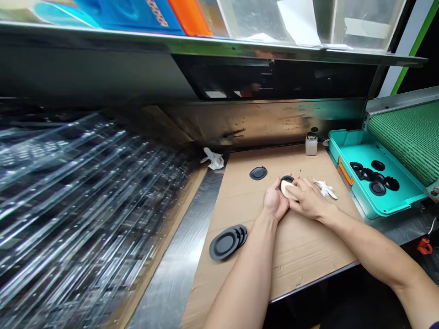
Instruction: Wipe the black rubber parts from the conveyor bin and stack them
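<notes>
**Between the hands: one black disc [285,179] under a pale pad [288,190]**

Left hand [275,204] pinches the disc's rim; right hand [307,198] presses the pad onto it. Ahead of the grip, a lone disc [258,173]; back-left, a stack of discs [228,242]; far right, five discs [377,180] in a teal tray [343,137], all apart from the grip.

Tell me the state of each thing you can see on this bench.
Left hand: holding black disc
Right hand: pressing pale sponge onto the disc
Disc stack: overlapping, lying on cardboard
Single disc: lying flat
Bottle: upright
Teal tray: holding black discs
White cloth: crumpled
</notes>
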Demonstrator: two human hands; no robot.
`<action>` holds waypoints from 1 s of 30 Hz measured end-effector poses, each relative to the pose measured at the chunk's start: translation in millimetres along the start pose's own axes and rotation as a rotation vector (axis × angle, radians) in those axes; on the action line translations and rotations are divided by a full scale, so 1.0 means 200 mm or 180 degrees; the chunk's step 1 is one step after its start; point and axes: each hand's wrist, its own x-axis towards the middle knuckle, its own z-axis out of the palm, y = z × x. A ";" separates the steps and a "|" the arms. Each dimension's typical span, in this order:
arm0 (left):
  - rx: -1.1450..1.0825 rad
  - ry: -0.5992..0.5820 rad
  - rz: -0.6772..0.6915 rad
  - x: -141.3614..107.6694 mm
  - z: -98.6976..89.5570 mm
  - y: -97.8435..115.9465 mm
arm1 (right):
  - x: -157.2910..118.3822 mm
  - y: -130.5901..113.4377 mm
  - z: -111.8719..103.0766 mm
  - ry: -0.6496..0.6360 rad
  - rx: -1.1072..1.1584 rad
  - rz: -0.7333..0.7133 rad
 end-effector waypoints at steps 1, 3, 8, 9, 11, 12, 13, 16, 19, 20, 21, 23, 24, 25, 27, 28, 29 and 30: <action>0.0025 0.0001 -0.0030 0.00 0.00 0.00 | 0.00 0.00 0.00 -0.0072 -0.0091 -0.0052; 0.0046 0.0065 0.0045 0.00 -0.01 -0.01 | 0.01 0.01 0.00 -0.0061 -0.0288 0.0166; 0.0099 0.0228 0.0057 0.01 -0.01 0.00 | 0.03 0.13 -0.01 0.0147 -0.0507 0.0989; 0.0093 0.0251 0.0053 0.01 -0.01 0.01 | 0.03 0.14 -0.01 0.0189 -0.0497 0.1030; 0.0036 0.0306 0.0111 0.01 -0.01 0.02 | 0.02 0.16 -0.01 0.0236 -0.0478 0.1106; -0.0012 0.0326 0.0149 0.01 -0.02 0.03 | 0.01 0.17 0.00 0.0235 -0.0471 0.1134; -0.0075 0.0328 0.0182 0.01 -0.02 0.05 | 0.00 0.17 0.00 0.0222 -0.0463 0.1136; -0.0319 0.0195 0.0199 -0.01 -0.03 0.08 | -0.01 0.16 0.01 0.0160 -0.0460 0.1014; -0.0554 0.0028 0.0138 -0.04 -0.01 0.10 | -0.01 0.16 0.03 0.0111 -0.0491 0.0888; -0.0615 0.0005 0.0110 -0.05 0.00 0.10 | -0.01 0.15 0.02 0.0110 -0.0498 0.0856; -0.0671 -0.0001 0.0082 -0.06 0.01 0.10 | -0.01 0.15 0.02 0.0104 -0.0499 0.0817; -0.0784 0.0009 0.0022 -0.07 0.02 0.11 | -0.02 0.13 0.01 0.0046 -0.0471 0.0672; -0.0840 0.0008 -0.0014 -0.08 0.03 0.12 | -0.02 0.12 0.00 -0.0008 -0.0442 0.0558; -0.0896 0.0000 -0.0051 -0.08 0.04 0.12 | -0.02 0.11 -0.01 -0.0071 -0.0406 0.0429; -0.0987 -0.0029 -0.0117 -0.08 0.04 0.12 | -0.03 0.10 -0.02 -0.0176 -0.0336 0.0207; -0.1012 -0.0036 -0.0136 -0.08 0.04 0.12 | -0.03 0.09 -0.02 -0.0204 -0.0308 0.0137; -0.1026 -0.0033 -0.0147 -0.08 0.04 0.13 | -0.03 0.09 -0.02 -0.0216 -0.0282 0.0097; -0.1034 -0.0023 -0.0153 -0.08 0.04 0.13 | -0.03 0.08 -0.02 -0.0218 -0.0254 0.0078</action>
